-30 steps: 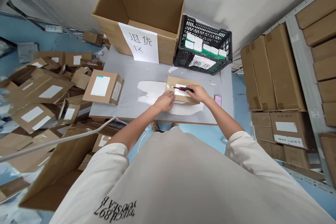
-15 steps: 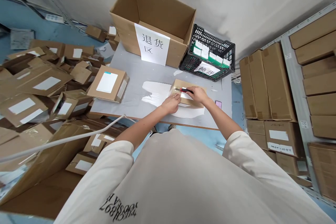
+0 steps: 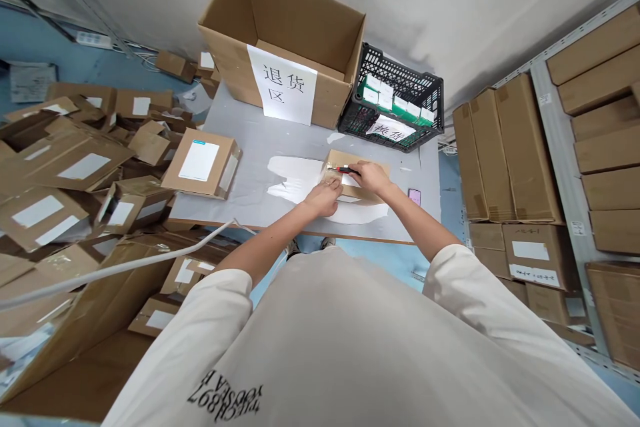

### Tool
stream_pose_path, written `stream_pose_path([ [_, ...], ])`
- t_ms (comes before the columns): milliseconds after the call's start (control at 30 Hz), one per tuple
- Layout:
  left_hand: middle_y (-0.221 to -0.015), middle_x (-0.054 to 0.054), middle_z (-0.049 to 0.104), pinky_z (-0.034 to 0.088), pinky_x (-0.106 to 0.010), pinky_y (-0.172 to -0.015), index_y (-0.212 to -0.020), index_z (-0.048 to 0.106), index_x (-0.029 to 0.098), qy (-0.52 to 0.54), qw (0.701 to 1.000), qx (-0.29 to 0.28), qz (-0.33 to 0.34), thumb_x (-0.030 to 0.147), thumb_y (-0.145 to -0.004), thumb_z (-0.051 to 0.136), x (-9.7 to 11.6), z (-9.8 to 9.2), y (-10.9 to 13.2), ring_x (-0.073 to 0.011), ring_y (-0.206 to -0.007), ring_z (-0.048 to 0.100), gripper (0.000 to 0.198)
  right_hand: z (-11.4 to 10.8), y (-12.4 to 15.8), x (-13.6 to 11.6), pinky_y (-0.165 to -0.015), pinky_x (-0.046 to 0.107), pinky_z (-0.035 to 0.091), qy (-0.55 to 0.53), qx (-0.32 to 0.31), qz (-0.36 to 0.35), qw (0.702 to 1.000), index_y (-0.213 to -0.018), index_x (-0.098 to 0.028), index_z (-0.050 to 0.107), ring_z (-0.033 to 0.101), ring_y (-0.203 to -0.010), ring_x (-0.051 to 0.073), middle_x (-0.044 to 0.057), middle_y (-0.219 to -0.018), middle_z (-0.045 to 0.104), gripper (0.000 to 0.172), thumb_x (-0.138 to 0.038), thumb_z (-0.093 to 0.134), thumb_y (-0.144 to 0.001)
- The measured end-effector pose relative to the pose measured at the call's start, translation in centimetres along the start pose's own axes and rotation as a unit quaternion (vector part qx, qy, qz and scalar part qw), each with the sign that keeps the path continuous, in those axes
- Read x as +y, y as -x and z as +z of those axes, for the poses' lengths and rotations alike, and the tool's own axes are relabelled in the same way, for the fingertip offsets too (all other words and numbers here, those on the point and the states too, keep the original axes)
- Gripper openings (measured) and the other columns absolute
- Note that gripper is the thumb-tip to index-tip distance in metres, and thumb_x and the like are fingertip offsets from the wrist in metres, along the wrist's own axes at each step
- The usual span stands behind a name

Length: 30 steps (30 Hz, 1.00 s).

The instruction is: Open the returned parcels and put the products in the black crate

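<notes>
A small taped cardboard box (image 3: 367, 196) lies on the grey-covered table, on top of a torn white sheet (image 3: 290, 175). At the near left end of that box, my left hand (image 3: 324, 197) is closed against its edge, fingers pointing up along the taped end. My right hand (image 3: 371, 177) grips a red-and-black utility knife (image 3: 347, 170) over the box top, its tip pointing left at the clear tape. A white label on the top is partly covered by my right hand. Whether the blade is in the tape is too small to tell.
A large open carton (image 3: 230, 60) with a paper sign and a black plastic crate (image 3: 434, 103) of green-and-white boxes stand behind. Left is a labelled box (image 3: 200, 163); right, a phone (image 3: 415, 197). Cartons heap on the left floor; loaded shelving (image 3: 555, 127) stands right.
The whole view has shifted slightly. The fingers of my left hand reach a little further along the box's end, while the knife stays over the tape.
</notes>
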<state>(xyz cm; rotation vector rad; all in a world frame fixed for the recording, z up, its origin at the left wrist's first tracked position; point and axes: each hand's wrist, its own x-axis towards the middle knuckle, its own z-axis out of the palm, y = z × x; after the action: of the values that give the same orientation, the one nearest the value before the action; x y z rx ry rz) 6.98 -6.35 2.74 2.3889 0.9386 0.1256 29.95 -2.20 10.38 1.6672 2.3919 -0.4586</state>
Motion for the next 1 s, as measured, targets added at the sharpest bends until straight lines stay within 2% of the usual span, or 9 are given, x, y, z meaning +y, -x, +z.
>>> stream_pose_path([
  [100,-0.175,-0.027,0.055,0.043,-0.061,-0.136,-0.153,0.069,0.012,-0.004,1.0,-0.002,-0.001,0.021,-0.092,0.068,0.0,-0.1,0.0,-0.044,-0.166,0.049,0.062,-0.2,-0.1,-0.1,-0.095,0.037,0.054,-0.01,-0.01,0.001,1.0,-0.146,-0.024,0.081,0.076,-0.117,0.033,0.015,-0.131,0.084,0.04,-0.038,0.056,-0.118],
  [300,-0.17,-0.022,0.061,0.046,-0.056,-0.136,-0.15,0.07,0.015,0.015,1.0,-0.002,-0.017,0.017,-0.095,0.065,0.1,-0.6,-0.2,-0.0399,-0.165,0.051,0.056,-1.0,1.0,0.3,-0.097,0.039,0.053,0.004,-0.036,0.038,0.999,-0.144,-0.024,0.083,0.076,-0.121,0.035,0.016,-0.135,0.083,0.038,-0.035,0.059,-0.117],
  [567,-0.175,-0.018,0.059,0.045,-0.046,-0.14,-0.162,0.062,0.016,-0.076,0.995,-0.044,-0.04,0.017,-0.103,0.058,1.0,-1.8,0.1,-0.0331,-0.168,0.051,0.06,-2.7,2.9,0.5,-0.097,0.037,0.054,0.079,-0.093,0.058,0.991,-0.152,-0.023,0.077,0.076,-0.126,0.033,0.017,-0.144,0.08,0.044,-0.034,0.049,-0.12],
  [700,-0.175,-0.017,0.06,0.047,-0.045,-0.139,-0.159,0.064,0.015,-0.095,0.993,-0.055,-0.051,0.018,-0.106,0.052,1.3,-2.2,0.1,-0.0315,-0.168,0.051,0.054,-3.4,3.9,1.8,-0.097,0.037,0.055,0.093,-0.116,0.079,0.986,-0.146,-0.021,0.079,0.075,-0.128,0.035,0.019,-0.143,0.079,0.041,-0.034,0.051,-0.12],
  [867,-0.175,-0.016,0.06,0.048,-0.043,-0.138,-0.161,0.062,0.017,-0.102,0.991,-0.06,-0.055,0.017,-0.105,0.051,1.5,-2.4,0.0,-0.029,-0.169,0.052,0.057,-3.4,5.9,4.0,-0.097,0.039,0.055,0.075,-0.119,0.087,0.986,-0.151,-0.022,0.077,0.075,-0.127,0.035,0.018,-0.143,0.079,0.044,-0.032,0.05,-0.118],
  [1000,-0.177,-0.016,0.059,0.047,-0.043,-0.139,-0.163,0.061,0.016,-0.115,0.989,-0.069,-0.067,0.017,-0.105,0.052,1.4,-2.2,-0.3,-0.0294,-0.17,0.05,0.059,-3.1,6.3,4.1,-0.1,0.042,0.056,0.071,-0.117,0.089,0.987,-0.151,-0.02,0.076,0.075,-0.128,0.037,0.021,-0.144,0.077,0.045,-0.028,0.048,-0.117],
])
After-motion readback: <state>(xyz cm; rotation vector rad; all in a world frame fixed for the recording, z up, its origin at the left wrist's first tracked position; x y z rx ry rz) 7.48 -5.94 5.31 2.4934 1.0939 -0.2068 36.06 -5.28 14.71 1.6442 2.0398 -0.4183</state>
